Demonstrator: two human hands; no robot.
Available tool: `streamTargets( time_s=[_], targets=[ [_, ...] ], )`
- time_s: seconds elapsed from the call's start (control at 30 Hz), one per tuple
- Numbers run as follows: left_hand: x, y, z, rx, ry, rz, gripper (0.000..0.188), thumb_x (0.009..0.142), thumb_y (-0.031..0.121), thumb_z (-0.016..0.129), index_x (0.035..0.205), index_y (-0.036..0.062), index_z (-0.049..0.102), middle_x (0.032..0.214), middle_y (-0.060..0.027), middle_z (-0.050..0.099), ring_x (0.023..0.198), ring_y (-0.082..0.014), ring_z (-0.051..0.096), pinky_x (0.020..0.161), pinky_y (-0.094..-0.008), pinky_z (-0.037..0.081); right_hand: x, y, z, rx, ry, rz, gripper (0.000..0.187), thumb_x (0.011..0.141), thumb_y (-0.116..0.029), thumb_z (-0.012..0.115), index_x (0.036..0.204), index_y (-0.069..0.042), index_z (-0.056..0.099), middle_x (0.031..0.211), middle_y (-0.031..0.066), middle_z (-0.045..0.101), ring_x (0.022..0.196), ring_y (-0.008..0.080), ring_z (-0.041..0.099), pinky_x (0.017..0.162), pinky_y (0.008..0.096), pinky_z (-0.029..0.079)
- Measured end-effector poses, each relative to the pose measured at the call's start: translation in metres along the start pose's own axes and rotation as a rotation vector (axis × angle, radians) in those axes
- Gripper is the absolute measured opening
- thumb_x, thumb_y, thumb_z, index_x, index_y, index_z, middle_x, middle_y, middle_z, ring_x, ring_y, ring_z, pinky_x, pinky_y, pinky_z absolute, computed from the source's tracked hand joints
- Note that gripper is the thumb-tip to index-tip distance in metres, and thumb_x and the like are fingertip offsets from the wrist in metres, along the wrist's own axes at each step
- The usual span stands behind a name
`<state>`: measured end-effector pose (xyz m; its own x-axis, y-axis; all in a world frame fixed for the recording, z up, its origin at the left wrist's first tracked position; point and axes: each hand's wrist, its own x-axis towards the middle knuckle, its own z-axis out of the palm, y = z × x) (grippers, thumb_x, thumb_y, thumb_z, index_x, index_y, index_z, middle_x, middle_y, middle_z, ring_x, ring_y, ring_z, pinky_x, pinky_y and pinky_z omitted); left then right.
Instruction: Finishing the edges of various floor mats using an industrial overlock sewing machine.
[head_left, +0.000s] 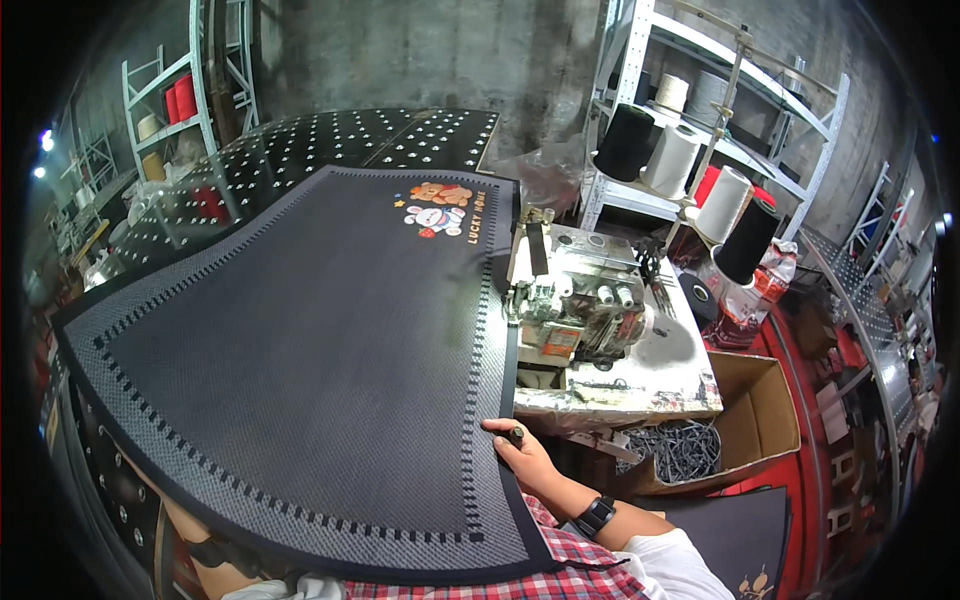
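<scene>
A large dark grey floor mat [330, 330] with a black bound edge and dashed border spreads across the work surface toward me. Printed bear and rabbit figures [437, 208] mark its far right corner. The mat's right edge runs along an overlock sewing machine [580, 295], whose lamp lights the border. My right hand [522, 458] is closed at this edge, just on the near side of the machine. A short dark rod-like piece [516, 437] shows between its fingers; its kind is unclear. My left forearm [222, 570] goes beneath the mat's near left side, which hides the hand.
Black and white thread cones [672, 160] stand on a rack behind the machine. A cardboard box [765, 410] with dark trimmings [675, 447] sits at its right. Beyond the mat lies a black table [400, 140] dotted with metal studs. More dark mats [735, 530] lie low at right.
</scene>
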<state>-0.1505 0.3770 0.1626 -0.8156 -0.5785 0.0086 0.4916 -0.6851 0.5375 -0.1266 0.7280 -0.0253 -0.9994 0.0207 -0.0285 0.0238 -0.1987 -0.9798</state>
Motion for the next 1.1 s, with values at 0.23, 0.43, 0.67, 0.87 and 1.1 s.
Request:
streamTargets(
  time_s=[0.23, 0.43, 0.67, 0.87, 1.1],
  targets=[
    [0.079, -0.008, -0.073, 0.302, -0.152, -0.274, 0.042, 0.076, 0.03, 0.053, 0.107, 0.0009, 0.049, 0.105, -0.0099, 0.054, 0.094, -0.0241, 0.051, 0.084, -0.0342, 0.038, 0.007, 0.005, -0.003, 0.027, -0.022, -0.016, 0.023, 0.083, -0.003, 0.043, 0.105, -0.003, 0.05, 0.1, 0.003, 0.05, 0.092, 0.0093, 0.044, 0.085, 0.0228, 0.033],
    [0.107, -0.038, -0.101, 0.419, -0.064, -0.348, 0.043, 0.073, 0.023, 0.054, 0.107, -0.0015, 0.047, 0.104, -0.0134, 0.053, 0.095, -0.0283, 0.05, 0.085, -0.0394, 0.038, 0.006, -0.009, 0.005, -0.137, -0.005, 0.008, 0.021, 0.08, -0.002, 0.045, 0.1, -0.004, 0.051, 0.09, -0.0001, 0.048, 0.079, 0.0068, 0.041, 0.075, 0.0208, 0.035],
    [0.148, -0.091, -0.095, 0.59, -0.094, -0.23, 0.031, 0.078, 0.012, 0.049, 0.103, -0.0055, 0.049, 0.102, -0.015, 0.054, 0.091, -0.027, 0.052, 0.084, -0.0361, 0.039, 0.003, -0.003, 0.0, -0.027, 0.094, -0.021, 0.017, 0.079, 0.0, 0.046, 0.094, -0.005, 0.054, 0.091, 0.0018, 0.05, 0.084, 0.009, 0.045, 0.078, 0.0222, 0.035],
    [0.192, -0.12, -0.094, 0.644, -0.204, -0.289, 0.052, 0.075, 0.015, 0.055, 0.115, -0.0105, 0.033, 0.113, -0.0192, 0.044, 0.101, -0.0276, 0.045, 0.087, -0.0372, 0.036, 0.008, -0.003, -0.007, -0.104, 0.1, -0.037, 0.012, 0.083, -0.009, 0.048, 0.094, -0.008, 0.052, 0.068, -0.0041, 0.045, 0.055, 0.0031, 0.039, 0.048, 0.017, 0.033],
    [0.205, -0.153, -0.054, 1.095, -0.15, -0.156, 0.067, 0.075, 0.024, 0.056, 0.12, -0.0137, 0.023, 0.126, -0.0215, 0.031, 0.115, -0.0279, 0.032, 0.095, -0.0366, 0.024, 0.002, 0.001, -0.03, 0.12, 0.414, -0.013, 0.009, 0.085, -0.016, 0.048, 0.082, -0.008, 0.046, 0.06, 0.0, 0.045, 0.049, 0.0071, 0.04, 0.045, 0.0192, 0.035]
  ],
)
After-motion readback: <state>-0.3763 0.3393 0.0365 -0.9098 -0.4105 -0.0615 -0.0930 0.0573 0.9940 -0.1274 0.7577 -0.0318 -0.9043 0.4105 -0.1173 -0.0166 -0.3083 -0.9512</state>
